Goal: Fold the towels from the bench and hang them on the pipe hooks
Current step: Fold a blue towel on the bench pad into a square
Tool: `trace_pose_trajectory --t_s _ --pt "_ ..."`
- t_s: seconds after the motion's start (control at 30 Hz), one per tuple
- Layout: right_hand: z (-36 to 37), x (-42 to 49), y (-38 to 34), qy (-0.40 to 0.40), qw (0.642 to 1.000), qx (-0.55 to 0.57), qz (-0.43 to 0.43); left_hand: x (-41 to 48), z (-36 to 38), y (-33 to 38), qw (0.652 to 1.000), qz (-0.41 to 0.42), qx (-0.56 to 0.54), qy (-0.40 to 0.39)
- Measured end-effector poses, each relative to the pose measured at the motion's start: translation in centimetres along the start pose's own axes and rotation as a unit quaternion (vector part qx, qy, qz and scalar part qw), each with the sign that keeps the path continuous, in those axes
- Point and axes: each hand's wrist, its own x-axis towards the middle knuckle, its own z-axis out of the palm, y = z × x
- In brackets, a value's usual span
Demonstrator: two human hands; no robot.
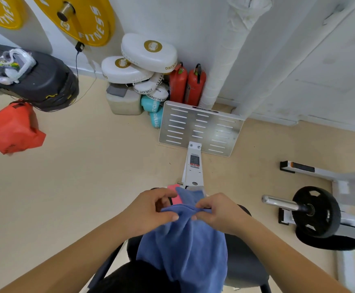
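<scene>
Both hands grip the top edge of a blue towel (pixel 185 250): left hand (pixel 151 210) pinches it thumb against fingers, right hand (pixel 221 212) pinches the same edge just beside it, knuckles nearly touching. The towel hangs down bunched, draped over the black bench (pixel 244 261). A pink towel (pixel 175 197) shows just beyond the hands, partly hidden by more blue cloth; cannot tell if that is the same towel. Wrapped white pipe (pixel 225 60) stands in the far wall corner, with two red fire extinguishers (pixel 195 83) touching its base and stacked white boxing pads (pixel 149 51) to their left. A slotted metal plate (pixel 202 127) lies ahead on the floor. Barbell (pixel 316 210) sits to the right, orange bag (pixel 11 127) far left. Bare beige floor (pixel 88 176) lies open to the left of the bench.
</scene>
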Motion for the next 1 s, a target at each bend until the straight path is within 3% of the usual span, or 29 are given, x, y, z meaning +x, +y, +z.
trace_pose_trajectory --t_s 0.07,0.23,0.37,0.53,0.63,0.73,0.87,1.0 --pt "0.1 -1.8 0.0 0.002 1.0 -0.019 0.006 -0.3 0.9 -0.5 0.998 -0.005 0.051 -0.026" --pt "0.2 -6.2 0.3 -0.047 0.993 -0.103 0.015 -2.9 3.8 -0.1 0.998 0.035 0.039 0.022" --pt "0.0 -10.9 -0.8 -0.059 0.997 -0.046 -0.031 -6.3 7.1 3.1 0.994 0.088 0.045 0.044" --pt "0.8 -18.2 -2.8 0.087 0.983 0.132 -0.091 -10.6 12.2 8.0 0.986 0.147 0.044 0.066" --pt "1.7 -21.4 -2.1 0.166 0.975 0.117 -0.086 -12.3 14.2 9.5 0.981 0.161 0.045 0.098" --pt "1.5 -24.2 -1.1 0.231 0.961 0.128 -0.076 -13.9 15.3 9.7 0.98 0.148 0.126 0.044" --pt "-0.8 -27.4 0.0 0.354 0.912 0.201 -0.049 -15.6 15.3 7.8 0.963 0.124 0.24 0.009" --pt "-3.3 -30.7 0.8 0.423 0.871 0.245 -0.035 -16.4 13.3 7.8 0.953 0.118 0.269 0.073"
